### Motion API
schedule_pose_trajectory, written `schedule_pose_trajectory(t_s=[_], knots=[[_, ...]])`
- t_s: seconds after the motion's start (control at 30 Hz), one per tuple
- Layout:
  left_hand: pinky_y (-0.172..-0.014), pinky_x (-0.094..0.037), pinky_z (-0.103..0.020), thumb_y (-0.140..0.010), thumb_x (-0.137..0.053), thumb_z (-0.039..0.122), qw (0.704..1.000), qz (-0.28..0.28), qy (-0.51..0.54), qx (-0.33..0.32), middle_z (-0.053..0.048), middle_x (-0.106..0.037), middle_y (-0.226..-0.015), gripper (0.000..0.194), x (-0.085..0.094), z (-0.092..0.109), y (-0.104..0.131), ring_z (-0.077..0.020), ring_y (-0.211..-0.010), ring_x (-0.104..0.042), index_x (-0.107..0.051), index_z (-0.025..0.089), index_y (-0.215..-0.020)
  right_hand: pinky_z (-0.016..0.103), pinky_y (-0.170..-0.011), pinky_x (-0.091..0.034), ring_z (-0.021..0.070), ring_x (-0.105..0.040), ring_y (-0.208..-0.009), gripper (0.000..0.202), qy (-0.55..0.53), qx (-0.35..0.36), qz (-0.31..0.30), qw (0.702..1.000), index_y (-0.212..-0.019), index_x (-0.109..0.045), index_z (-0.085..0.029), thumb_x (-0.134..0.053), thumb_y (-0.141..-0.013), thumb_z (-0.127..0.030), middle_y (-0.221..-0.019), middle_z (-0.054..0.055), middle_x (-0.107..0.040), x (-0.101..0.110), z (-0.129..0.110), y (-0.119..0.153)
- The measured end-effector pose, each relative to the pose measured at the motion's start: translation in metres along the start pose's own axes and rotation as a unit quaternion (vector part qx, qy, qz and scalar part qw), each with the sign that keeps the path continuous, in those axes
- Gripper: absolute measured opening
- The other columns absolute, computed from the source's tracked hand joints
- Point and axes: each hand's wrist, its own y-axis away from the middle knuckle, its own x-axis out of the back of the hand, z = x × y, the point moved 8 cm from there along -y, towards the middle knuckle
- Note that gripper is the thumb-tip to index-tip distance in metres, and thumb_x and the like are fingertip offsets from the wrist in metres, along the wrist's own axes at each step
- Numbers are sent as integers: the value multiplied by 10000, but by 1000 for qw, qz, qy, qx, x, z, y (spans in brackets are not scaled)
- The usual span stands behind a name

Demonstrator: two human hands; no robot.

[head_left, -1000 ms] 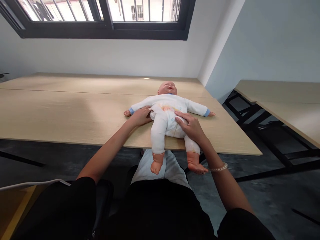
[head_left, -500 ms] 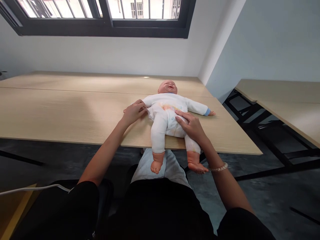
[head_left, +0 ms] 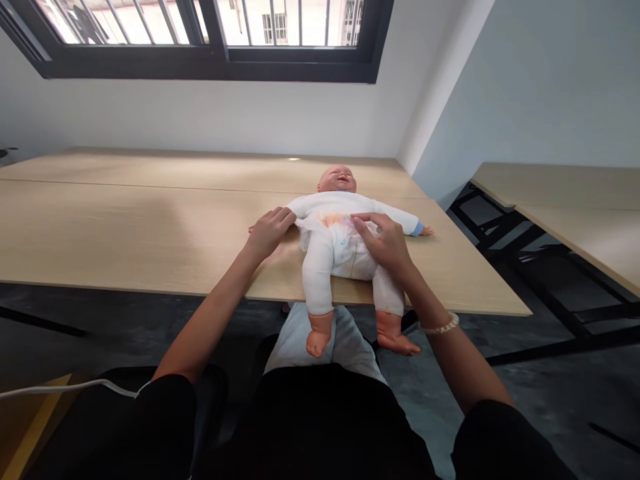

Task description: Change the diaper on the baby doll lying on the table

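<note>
A baby doll (head_left: 340,201) in a white outfit with blue cuffs lies on its back on the table, its feet hanging past the near edge. Around its hips is a white diaper (head_left: 345,257) with a coloured print at the waist. My left hand (head_left: 273,230) has its fingers closed on the diaper's side edge at the doll's left-of-view hip; the fingertips are partly hidden. Over the other side of the waist, my right hand (head_left: 385,240) brings thumb and forefinger close together at the diaper's front. A beaded bracelet (head_left: 443,325) circles my right wrist.
The wooden table (head_left: 125,233) runs along a wall below a barred window (head_left: 295,57). Another table (head_left: 575,193) with dark folding legs stands to the right. A white cable (head_left: 70,387) crosses at lower left, beside a dark chair (head_left: 210,400).
My right hand has lifted from lying along the diaper, its thumb and forefinger now nearer together at the waist. My left hand stays at the diaper's side. The view has tilted slightly upward.
</note>
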Motion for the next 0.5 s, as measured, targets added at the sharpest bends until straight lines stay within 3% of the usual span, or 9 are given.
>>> schedule_pose_trajectory(t_s=[0.1,0.23,0.3,0.37,0.5], knots=[[-874,-494,-386,-1007,-376,110,999,33,23,-3,-123,-657,-1089,227,6,3,1,-268,-1054,-591,-574,213,-963,421,-967,-543,266,-689,-1026,217,-3,50,-40,998,-972,-743,-206,-604,-947,-370,-1053,74,-764,-21,-25,-30],[-883,-506,-370,-1031,-384,149,998,50,42,0,-115,-644,-1112,193,10,6,2,-256,-1107,-580,-563,217,-1009,362,-868,-549,242,-691,-975,298,-13,75,-208,975,-1116,-710,-199,-730,-824,-251,-1082,53,-752,-82,-46,-52],[-877,-508,-367,-1033,-398,161,997,51,53,5,-118,-638,-1116,170,10,6,3,-254,-1106,-576,-558,215,-1009,337,-830,-538,235,-695,-947,355,-15,72,-252,965,-1137,-696,-174,-738,-784,-167,-1030,50,-755,-105,-47,-54],[-879,-508,-362,-1035,-392,157,996,54,67,12,-113,-635,-1105,177,11,7,3,-243,-1096,-577,-553,216,-995,321,-801,-529,223,-704,-902,272,-30,52,-251,966,-1079,-703,-145,-698,-809,-119,-956,52,-758,-117,-43,-56],[-901,-507,-346,-1055,-358,164,992,81,94,18,-101,-628,-1073,219,15,7,4,-219,-1075,-579,-547,216,-956,313,-802,-528,216,-717,-892,63,-78,17,-225,971,-887,-730,-152,-674,-880,-179,-906,60,-771,-120,-33,-57]])
